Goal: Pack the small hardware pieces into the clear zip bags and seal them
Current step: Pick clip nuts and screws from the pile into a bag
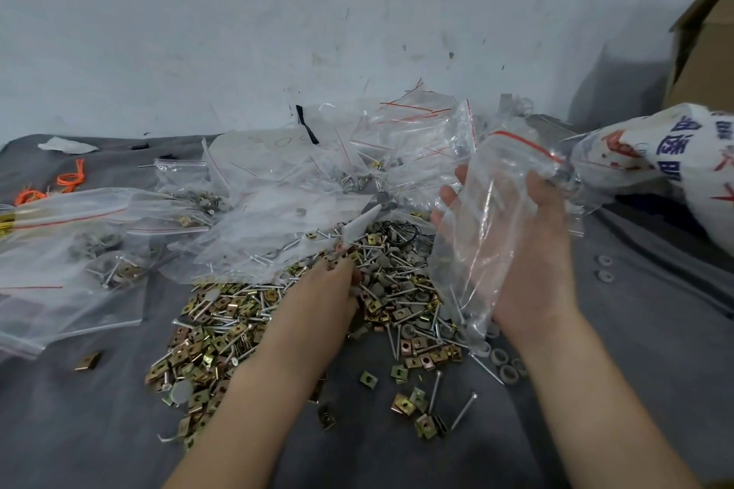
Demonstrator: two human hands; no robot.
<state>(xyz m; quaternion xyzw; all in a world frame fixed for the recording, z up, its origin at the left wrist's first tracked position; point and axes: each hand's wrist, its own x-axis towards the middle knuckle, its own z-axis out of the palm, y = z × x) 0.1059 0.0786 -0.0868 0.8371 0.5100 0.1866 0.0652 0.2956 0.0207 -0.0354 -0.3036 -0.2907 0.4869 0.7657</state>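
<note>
Low in the frame, the hardware pile (214,333) of clip nuts, screws and washers lies on the grey cloth (99,429). The left grip (325,290) digs curled fingers into it; whether it grasps any I cannot tell. Right of centre, the right grip (532,250) clasps a clear zip bag (476,242) above the pile's right edge. Filled bags (99,250) lie beyond, at the left.

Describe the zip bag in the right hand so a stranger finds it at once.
Find the heap of hardware pieces on the grey cloth. Right of it, the right hand holds up a zip bag, red strip on top. The other bags lie on the cloth; only this one is raised.
</note>
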